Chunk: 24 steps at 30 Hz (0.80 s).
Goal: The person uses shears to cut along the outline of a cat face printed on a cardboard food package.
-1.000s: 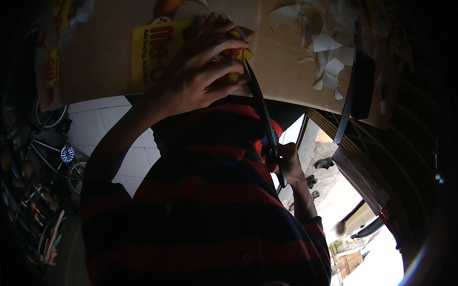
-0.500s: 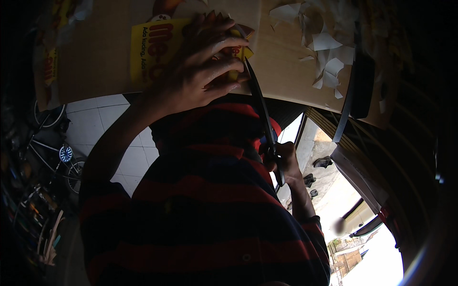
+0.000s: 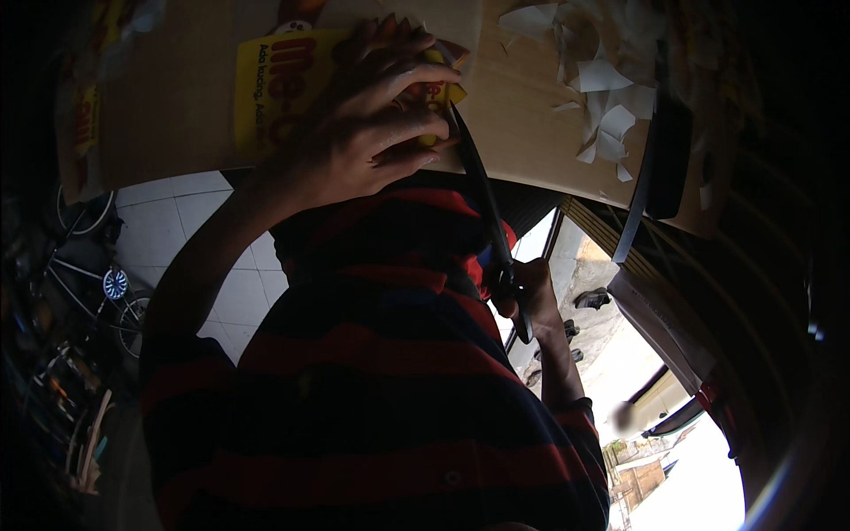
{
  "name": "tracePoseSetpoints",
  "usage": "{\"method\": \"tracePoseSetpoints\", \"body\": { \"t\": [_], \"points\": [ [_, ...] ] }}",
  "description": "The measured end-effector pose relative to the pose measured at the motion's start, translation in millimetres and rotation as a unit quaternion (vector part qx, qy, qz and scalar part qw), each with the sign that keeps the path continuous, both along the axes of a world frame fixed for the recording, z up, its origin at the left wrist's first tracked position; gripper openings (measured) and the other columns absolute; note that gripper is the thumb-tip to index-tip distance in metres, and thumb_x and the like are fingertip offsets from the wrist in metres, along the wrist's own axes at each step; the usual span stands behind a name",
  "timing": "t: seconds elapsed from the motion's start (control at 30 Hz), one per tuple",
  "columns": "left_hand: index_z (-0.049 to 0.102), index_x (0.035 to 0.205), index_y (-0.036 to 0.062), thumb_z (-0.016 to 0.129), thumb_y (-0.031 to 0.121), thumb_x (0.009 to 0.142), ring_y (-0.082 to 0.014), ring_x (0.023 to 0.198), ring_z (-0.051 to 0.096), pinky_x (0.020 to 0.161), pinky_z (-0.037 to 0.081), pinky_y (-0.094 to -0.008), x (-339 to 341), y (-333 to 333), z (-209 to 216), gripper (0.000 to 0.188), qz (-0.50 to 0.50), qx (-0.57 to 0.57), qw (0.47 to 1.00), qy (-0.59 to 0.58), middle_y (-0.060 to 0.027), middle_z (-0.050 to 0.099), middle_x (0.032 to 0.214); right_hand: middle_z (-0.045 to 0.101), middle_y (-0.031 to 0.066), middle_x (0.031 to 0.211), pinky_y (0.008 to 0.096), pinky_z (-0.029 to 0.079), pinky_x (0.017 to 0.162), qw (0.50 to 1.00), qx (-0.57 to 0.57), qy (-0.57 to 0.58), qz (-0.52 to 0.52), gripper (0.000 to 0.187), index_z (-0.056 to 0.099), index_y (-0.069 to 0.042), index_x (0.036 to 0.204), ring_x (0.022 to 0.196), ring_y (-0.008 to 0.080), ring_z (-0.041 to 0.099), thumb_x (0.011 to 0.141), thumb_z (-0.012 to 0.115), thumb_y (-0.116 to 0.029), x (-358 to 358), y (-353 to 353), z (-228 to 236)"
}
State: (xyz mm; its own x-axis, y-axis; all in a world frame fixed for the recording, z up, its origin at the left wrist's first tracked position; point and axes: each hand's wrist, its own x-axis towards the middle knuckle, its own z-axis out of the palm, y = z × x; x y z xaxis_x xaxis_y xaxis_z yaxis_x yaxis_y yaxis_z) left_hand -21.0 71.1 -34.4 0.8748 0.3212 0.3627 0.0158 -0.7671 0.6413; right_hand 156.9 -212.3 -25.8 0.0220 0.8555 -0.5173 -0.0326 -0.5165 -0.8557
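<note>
My left hand [image 3: 381, 133] lies over the cardboard with its fingers bent around a small yellow-and-red printed cutout [image 3: 434, 93], pressing it down. Part of that piece is hidden under the fingers. Beneath the hand and to its left is a larger yellow printed panel [image 3: 283, 88] with red lettering. Lower down, my right hand [image 3: 531, 288] is closed around the handles of long dark scissors [image 3: 482, 190]. Their blades slant up and left, and the tip meets or nearly meets the right edge of the cutout. The blades look close together.
Curled white paper scraps [image 3: 611, 97] lie on the brown cardboard surface [image 3: 522, 133] at the right. Beyond them are a dark block [image 3: 670, 164] and a narrow grey strip [image 3: 633, 226] overhanging the edge. A bicycle [image 3: 97, 283] stands on the floor at left.
The whole view has shifted slightly, moving everything a little to the left. Both hands keep nearly the same pose, with the scissor tip still at the cutout's edge.
</note>
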Motion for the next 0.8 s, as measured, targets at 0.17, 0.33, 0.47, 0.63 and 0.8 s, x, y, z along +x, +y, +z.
{"method": "tracePoseSetpoints", "body": {
  "t": [0.17,0.33,0.47,0.63,0.8],
  "points": [
    [0.07,0.087,0.0122,0.083,0.011,0.07,-0.0345,0.14,0.038,0.12,0.019,-0.0575,-2,1,1,0.021,-0.003,0.002,1.0,0.002,-0.0092,0.057,0.132,0.064,0.0047,0.063,0.0245,0.044,0.05,1.0,-0.025,0.015,-0.002,0.065,0.066,0.003,0.081,0.055,0.0085,0.06,0.066,0.085,-0.057,6,2,5],
    [0.07,0.087,0.0127,0.083,0.01,0.07,-0.0339,0.141,0.037,0.12,0.017,-0.0582,-2,2,6,0.021,-0.008,-0.005,1.0,0.006,-0.0088,0.056,0.133,0.065,0.0056,0.064,0.0245,0.045,0.05,0.999,-0.018,0.032,0.0,0.063,0.065,0.003,0.081,0.055,0.0113,0.064,0.066,0.086,-0.055,6,7,6],
    [0.07,0.088,0.0131,0.082,0.01,0.071,-0.0328,0.138,0.041,0.117,0.029,-0.0542,-5,1,4,0.021,0.003,0.02,1.0,0.004,-0.0079,0.058,0.13,0.064,0.0057,0.063,0.0245,0.046,0.05,1.0,-0.006,0.017,0.004,0.057,0.065,0.003,0.082,0.055,0.0107,0.064,0.067,0.088,-0.047,5,5,2],
    [0.065,0.089,0.0126,0.083,0.018,0.071,-0.0239,0.109,0.055,0.098,0.044,-0.0471,-9,-9,-2,0.026,0.048,0.044,0.998,0.011,-0.0036,0.056,0.108,0.064,0.0054,0.063,0.0251,0.046,0.05,1.0,-0.001,0.0,0.012,0.05,0.065,0.003,0.084,0.056,0.0098,0.065,0.069,0.088,-0.039,6,6,3],
    [0.068,0.094,0.0132,0.084,0.018,0.066,-0.023,0.095,0.059,0.081,0.05,-0.039,-11,-20,16,0.033,0.114,0.096,0.988,0.039,-0.0016,0.06,0.1,0.064,0.0046,0.063,0.0245,0.046,0.052,1.0,-0.009,0.024,-0.005,0.047,0.065,0.002,0.085,0.059,0.009,0.065,0.07,0.088,-0.036,3,10,11]
  ]
}}
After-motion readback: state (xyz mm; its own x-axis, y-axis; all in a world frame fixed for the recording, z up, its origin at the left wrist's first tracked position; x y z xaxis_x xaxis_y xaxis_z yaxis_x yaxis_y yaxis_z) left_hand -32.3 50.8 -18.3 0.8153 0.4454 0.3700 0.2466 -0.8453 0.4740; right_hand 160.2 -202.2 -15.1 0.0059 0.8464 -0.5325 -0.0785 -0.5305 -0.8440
